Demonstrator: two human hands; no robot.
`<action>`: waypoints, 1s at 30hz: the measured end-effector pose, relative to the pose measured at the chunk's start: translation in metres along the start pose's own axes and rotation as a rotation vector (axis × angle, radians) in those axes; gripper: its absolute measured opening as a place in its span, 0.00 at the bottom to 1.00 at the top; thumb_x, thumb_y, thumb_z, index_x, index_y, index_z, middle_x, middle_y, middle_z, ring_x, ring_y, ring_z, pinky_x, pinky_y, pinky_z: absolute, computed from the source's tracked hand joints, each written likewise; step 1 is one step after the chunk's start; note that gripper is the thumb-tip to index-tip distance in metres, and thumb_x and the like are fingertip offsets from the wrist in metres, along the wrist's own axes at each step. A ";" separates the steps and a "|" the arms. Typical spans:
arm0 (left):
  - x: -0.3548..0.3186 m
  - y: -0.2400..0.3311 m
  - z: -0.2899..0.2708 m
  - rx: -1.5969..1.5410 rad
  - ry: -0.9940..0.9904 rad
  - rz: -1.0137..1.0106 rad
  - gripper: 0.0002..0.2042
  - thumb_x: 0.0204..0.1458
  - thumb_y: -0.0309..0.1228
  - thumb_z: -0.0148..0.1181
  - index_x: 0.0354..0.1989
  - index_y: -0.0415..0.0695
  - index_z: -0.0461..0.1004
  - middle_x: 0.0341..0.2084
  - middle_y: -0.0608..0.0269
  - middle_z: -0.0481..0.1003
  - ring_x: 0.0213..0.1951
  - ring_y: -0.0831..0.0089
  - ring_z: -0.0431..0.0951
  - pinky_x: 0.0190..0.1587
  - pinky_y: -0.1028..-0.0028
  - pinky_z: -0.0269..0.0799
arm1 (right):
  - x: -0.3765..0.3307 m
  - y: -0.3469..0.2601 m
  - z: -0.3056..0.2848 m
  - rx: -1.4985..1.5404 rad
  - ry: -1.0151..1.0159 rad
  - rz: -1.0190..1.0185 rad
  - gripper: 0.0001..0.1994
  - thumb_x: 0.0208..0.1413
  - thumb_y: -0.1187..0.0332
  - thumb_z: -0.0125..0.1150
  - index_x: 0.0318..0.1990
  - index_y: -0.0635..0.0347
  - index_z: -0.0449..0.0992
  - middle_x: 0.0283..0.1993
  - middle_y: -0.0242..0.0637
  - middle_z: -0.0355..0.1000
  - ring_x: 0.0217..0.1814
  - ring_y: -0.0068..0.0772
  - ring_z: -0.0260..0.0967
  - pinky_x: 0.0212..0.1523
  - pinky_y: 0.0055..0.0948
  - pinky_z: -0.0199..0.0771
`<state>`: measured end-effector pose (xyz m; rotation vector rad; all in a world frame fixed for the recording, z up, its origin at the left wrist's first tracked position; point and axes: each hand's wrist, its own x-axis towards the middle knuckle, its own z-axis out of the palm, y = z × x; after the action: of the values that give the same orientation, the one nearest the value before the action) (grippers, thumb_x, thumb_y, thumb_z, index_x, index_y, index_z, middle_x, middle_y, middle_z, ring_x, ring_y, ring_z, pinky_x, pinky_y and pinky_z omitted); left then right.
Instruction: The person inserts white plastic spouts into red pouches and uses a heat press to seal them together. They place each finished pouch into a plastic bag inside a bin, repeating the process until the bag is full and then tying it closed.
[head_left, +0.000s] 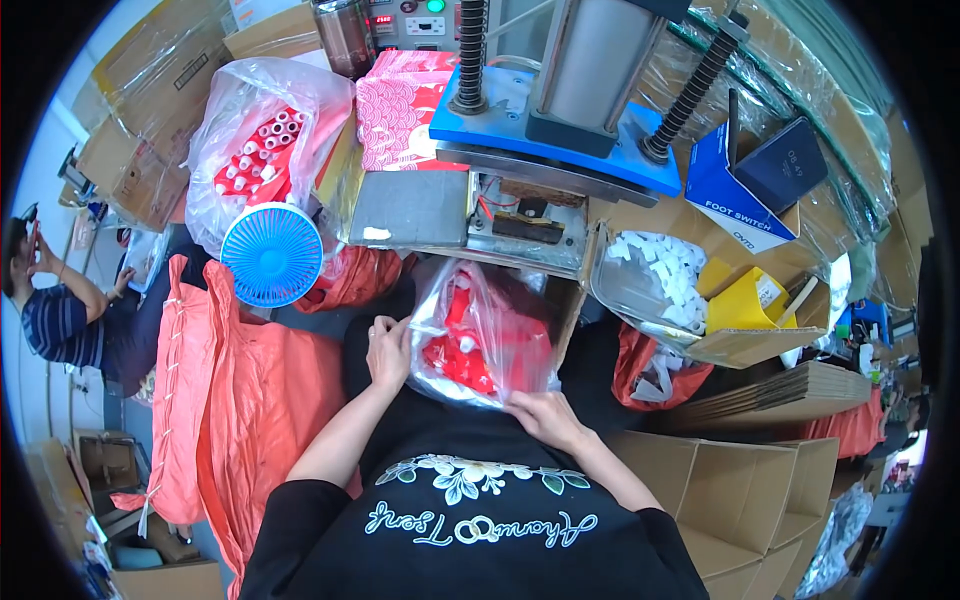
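Observation:
On my lap lies a see-through plastic bag (428,372) holding red pieces with white parts. My left hand (388,352) is closed on the bag's left edge, fingers curled against the film. At the lower right corner, my right hand (548,418) pinches the bag between thumb and fingers. The red contents look slightly blurred on the right side. Just beyond the bag stands a press with a blue plate (560,135) and a small metal fixture (530,228) beneath it.
Left of the press are an open plastic bag (225,110) of red and white tubes, a blue fan (271,255) and an orange sack (270,390). To the right sit a bin of white pieces (660,270), a phone (785,165) in a blue box and cardboard boxes (725,490). Another person (65,320) sits far left.

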<state>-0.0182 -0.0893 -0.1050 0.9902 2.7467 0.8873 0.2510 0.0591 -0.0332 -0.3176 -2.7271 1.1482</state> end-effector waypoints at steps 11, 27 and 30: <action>-0.027 -0.059 -0.058 -0.422 0.239 -0.086 0.14 0.65 0.32 0.47 0.32 0.38 0.76 0.23 0.65 0.73 0.25 0.79 0.67 0.31 0.74 0.65 | -0.086 0.088 -0.045 0.583 0.894 0.458 0.05 0.63 0.69 0.60 0.35 0.59 0.74 0.27 0.17 0.66 0.26 0.06 0.55 0.29 0.13 0.54; -0.098 -0.050 -0.021 -0.163 -0.025 -0.322 0.11 0.64 0.32 0.44 0.32 0.43 0.70 0.22 0.51 0.74 0.29 0.50 0.77 0.32 0.56 0.69 | 0.135 0.167 0.016 0.294 0.789 0.566 0.09 0.63 0.64 0.55 0.38 0.60 0.78 0.39 0.38 0.75 0.41 0.37 0.73 0.40 0.38 0.74; -0.097 -0.051 -0.021 -0.130 0.045 -0.265 0.08 0.61 0.29 0.45 0.32 0.44 0.71 0.24 0.53 0.76 0.31 0.50 0.78 0.34 0.55 0.70 | 0.149 0.300 0.050 1.331 0.822 1.135 0.11 0.61 0.60 0.58 0.43 0.56 0.77 0.37 0.33 0.77 0.31 0.36 0.75 0.27 0.36 0.77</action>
<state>0.0238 -0.1899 -0.1265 0.5737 2.7278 1.0353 0.1354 0.2680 -0.2732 -1.6127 -0.6041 2.0209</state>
